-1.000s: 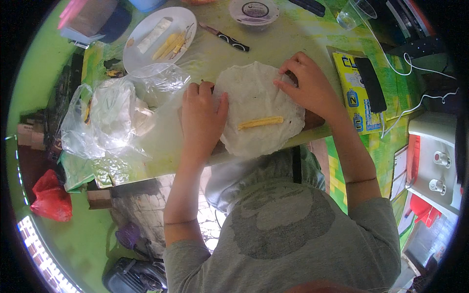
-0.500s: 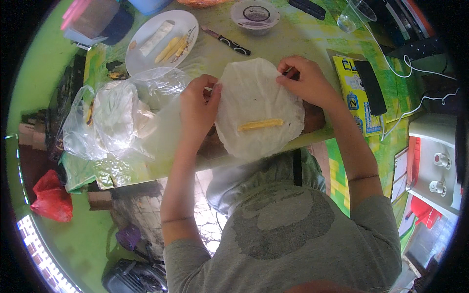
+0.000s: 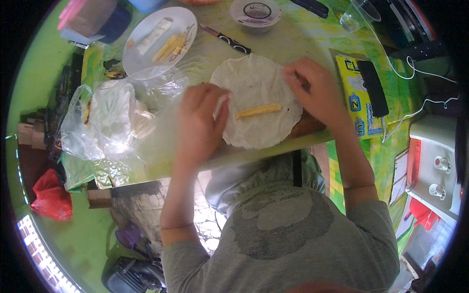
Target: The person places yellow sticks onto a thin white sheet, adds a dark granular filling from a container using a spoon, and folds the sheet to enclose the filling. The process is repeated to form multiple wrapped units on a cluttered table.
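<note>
A thin, pale round wrapper [image 3: 259, 134] lies spread on a brown wooden board [image 3: 309, 126] at the table's front edge. One yellow strip, apparently banana [image 3: 258, 111], rests across its middle. Over the wrapper's left edge is my left hand [image 3: 201, 117], blurred, its thumb and fingers parted. My right hand [image 3: 315, 90], also smeared, hovers by the right edge with fingers apart and nothing visible in them. Farther left, a white plate [image 3: 139, 66] carries several yellow strips [image 3: 171, 47] and a rolled white wrapper [image 3: 155, 35]. A clear plastic bag [image 3: 75, 132] holds a stack of wrappers [image 3: 113, 115].
A knife [image 3: 233, 43] with a black handle lies beyond the wrapper, near a lidded round tub [image 3: 255, 14]. On the right are a black phone [image 3: 373, 88] on a yellow packet [image 3: 352, 100], white cables [image 3: 419, 100] and a clear cup [image 3: 359, 19].
The wrapper has been laid down and shifted slightly away from me, with the yellow strip on it. Both hands have loosened their pinch on its edges.
</note>
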`<state>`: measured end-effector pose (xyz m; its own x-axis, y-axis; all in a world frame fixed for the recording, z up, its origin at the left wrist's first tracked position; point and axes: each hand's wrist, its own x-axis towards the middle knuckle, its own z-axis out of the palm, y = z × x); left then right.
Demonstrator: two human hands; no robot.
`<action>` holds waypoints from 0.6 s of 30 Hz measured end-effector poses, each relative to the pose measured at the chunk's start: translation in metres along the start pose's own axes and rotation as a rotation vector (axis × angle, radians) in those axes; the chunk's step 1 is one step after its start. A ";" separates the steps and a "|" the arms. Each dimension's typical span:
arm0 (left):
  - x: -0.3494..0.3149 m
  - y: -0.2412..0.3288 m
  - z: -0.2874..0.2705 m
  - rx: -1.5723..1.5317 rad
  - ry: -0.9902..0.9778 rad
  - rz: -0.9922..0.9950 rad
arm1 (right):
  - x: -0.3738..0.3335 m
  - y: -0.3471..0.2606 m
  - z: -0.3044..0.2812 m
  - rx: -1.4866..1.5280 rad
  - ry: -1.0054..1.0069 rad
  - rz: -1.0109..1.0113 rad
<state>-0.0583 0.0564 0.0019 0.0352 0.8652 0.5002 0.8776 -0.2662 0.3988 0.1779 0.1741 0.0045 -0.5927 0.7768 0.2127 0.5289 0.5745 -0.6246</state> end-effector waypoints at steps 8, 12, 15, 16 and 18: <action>-0.019 0.018 0.008 -0.129 -0.186 -0.166 | -0.035 -0.017 0.006 -0.087 -0.181 -0.145; -0.020 0.015 0.012 -0.108 -0.180 -0.128 | -0.031 -0.019 0.011 -0.059 -0.195 -0.114; -0.019 0.015 0.011 -0.117 -0.193 -0.129 | -0.031 -0.021 0.013 -0.060 -0.204 -0.100; -0.019 0.015 0.011 -0.110 -0.193 -0.132 | -0.030 -0.022 0.011 -0.059 -0.207 -0.103; -0.019 0.016 0.012 -0.097 -0.194 -0.138 | -0.029 -0.024 0.008 -0.044 -0.213 -0.110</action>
<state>-0.0390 0.0412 -0.0102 0.0174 0.9591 0.2826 0.8306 -0.1712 0.5299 0.1774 0.1359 0.0072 -0.7602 0.6401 0.1113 0.4776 0.6667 -0.5722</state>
